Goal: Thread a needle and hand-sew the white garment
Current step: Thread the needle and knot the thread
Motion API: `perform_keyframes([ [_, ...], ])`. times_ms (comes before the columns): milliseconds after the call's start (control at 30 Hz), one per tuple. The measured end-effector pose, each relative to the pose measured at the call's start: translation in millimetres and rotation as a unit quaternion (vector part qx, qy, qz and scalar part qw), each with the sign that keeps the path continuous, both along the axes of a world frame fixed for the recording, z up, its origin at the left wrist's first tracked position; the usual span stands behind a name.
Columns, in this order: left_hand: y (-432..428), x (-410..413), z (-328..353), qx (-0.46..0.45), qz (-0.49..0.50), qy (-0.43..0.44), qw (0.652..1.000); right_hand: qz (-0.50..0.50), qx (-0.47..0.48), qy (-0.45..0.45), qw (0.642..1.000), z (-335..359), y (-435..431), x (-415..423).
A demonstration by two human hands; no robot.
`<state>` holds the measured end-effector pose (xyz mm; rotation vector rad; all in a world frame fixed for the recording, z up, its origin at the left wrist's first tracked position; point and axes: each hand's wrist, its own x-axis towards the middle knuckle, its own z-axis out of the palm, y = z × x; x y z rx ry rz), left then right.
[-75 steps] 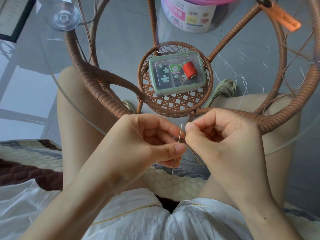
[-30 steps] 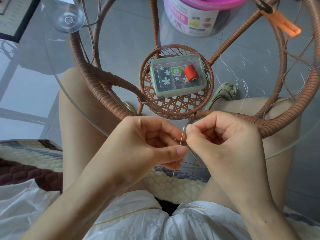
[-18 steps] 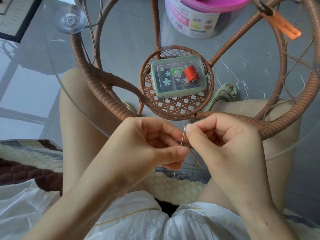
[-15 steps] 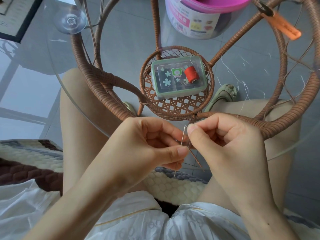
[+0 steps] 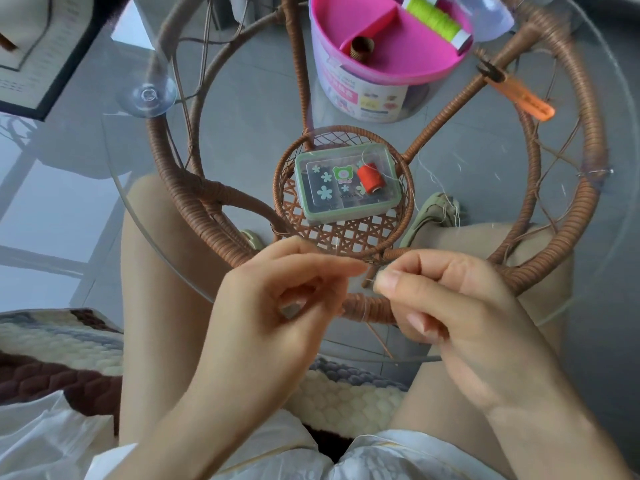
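Note:
My left hand (image 5: 287, 306) and my right hand (image 5: 450, 317) meet fingertip to fingertip over the near rim of the glass table (image 5: 242, 150), both blurred. The right thumb and forefinger pinch a fine pale thread (image 5: 370, 280), a short sliver of which shows between the hands. My left forefinger reaches toward it with the other fingers curled. The needle does not show in the blur, so what the left hand holds is unclear. The white garment (image 5: 381, 455) lies across my lap below the hands.
Under the glass, a wicker shelf (image 5: 346, 237) holds a green sewing box (image 5: 322, 195) with a red spool (image 5: 370, 178). On the glass stand a pink tub (image 5: 391, 64) with a green spool (image 5: 436, 19) and orange snips (image 5: 519, 95). A quilted cushion (image 5: 52, 348) is at left.
The upright needle pinched in my left hand is no longer visible. Both hands have shifted and blurred, and the view has tilted up, showing the inside of the pink tub.

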<state>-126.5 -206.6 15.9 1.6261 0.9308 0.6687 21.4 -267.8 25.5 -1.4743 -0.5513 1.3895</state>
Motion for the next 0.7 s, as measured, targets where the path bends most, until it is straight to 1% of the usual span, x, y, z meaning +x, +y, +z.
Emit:
perform_keyframes([
  [133, 10.4, 1.8, 5.0, 0.027, -0.03, -0.013, 0.999, 0.038, -0.004, 0.04, 0.998, 3.6, 6.0, 3.8],
  [200, 13.6, 1.6, 8.6, 0.053, -0.048, -0.015, 0.997, 0.039, -0.005, 0.066, 0.997, 4.4, 6.4, 5.4],
  [333, 13.4, 3.9, 11.5, 0.077, -0.047, -0.039, 0.995, 0.033, 0.005, 0.117, 0.993, 4.3, 4.5, 6.7],
  [433, 11.2, 6.3, 14.1, 0.175, -0.042, 0.009, 0.984, 0.027, 0.007, 0.117, 0.993, 3.5, 1.9, 7.5],
  [500, 8.7, 6.6, 15.0, 0.218, -0.032, 0.033, 0.975, 0.021, 0.02, 0.086, 0.996, 4.9, -0.2, 5.9],
  [567, 6.1, 6.3, 14.5, 0.225, -0.021, 0.043, 0.973, 0.021, 0.052, 0.031, 0.998, 6.1, -2.2, 3.1],
  [633, 5.0, 6.9, 14.0, 0.214, -0.016, 0.052, 0.975, 0.034, 0.091, -0.06, 0.993, 5.6, -3.7, 1.8],
  [700, 5.0, 8.7, 13.6, 0.204, -0.014, 0.061, 0.977, 0.048, 0.124, -0.166, 0.977, 3.7, -4.5, 3.6],
])
